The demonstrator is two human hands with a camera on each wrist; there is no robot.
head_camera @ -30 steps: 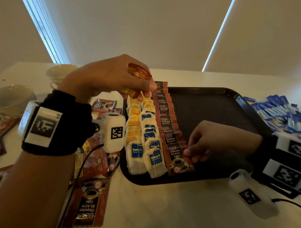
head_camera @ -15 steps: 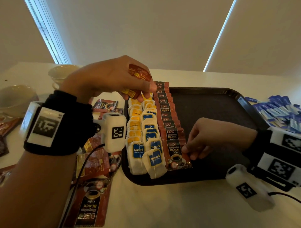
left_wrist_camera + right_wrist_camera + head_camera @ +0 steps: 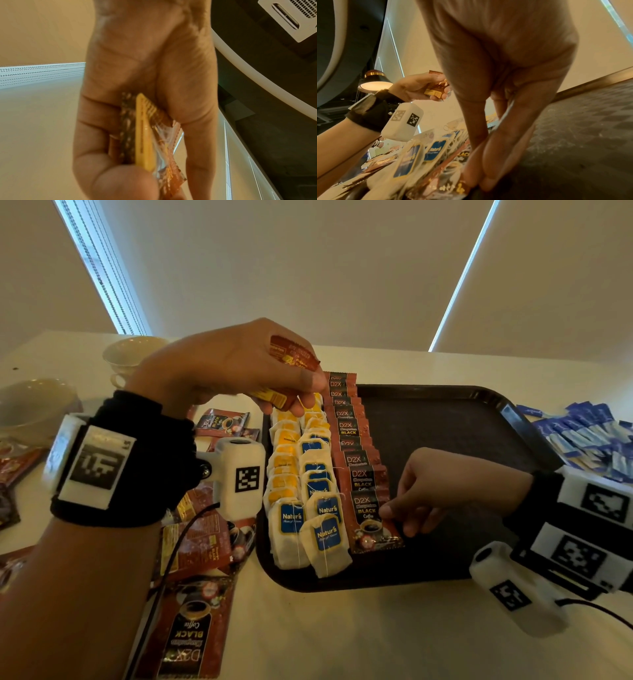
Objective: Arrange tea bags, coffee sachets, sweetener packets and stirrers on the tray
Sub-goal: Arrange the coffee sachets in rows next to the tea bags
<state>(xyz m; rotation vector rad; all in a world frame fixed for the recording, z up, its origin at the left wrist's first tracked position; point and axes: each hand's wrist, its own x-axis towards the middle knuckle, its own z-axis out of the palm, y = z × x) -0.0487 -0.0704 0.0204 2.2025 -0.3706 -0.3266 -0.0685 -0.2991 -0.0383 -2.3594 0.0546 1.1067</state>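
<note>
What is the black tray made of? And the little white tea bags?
The tray looks like dark hard plastic: a molded raised rim and a finely textured, matte floor. The tea bags look like soft white paper, slightly crumpled, each with thin string and a glossy blue label.

Dim warm light; blurred wrist views

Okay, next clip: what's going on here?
A person is filling a dark tray on a table. Two rows of tea bags and a row of coffee sachets already lie on it. The right hand pinches the nearest sachet's edge; the left hand holds spare sachets above. Blue packets wait beside the tray.
</note>
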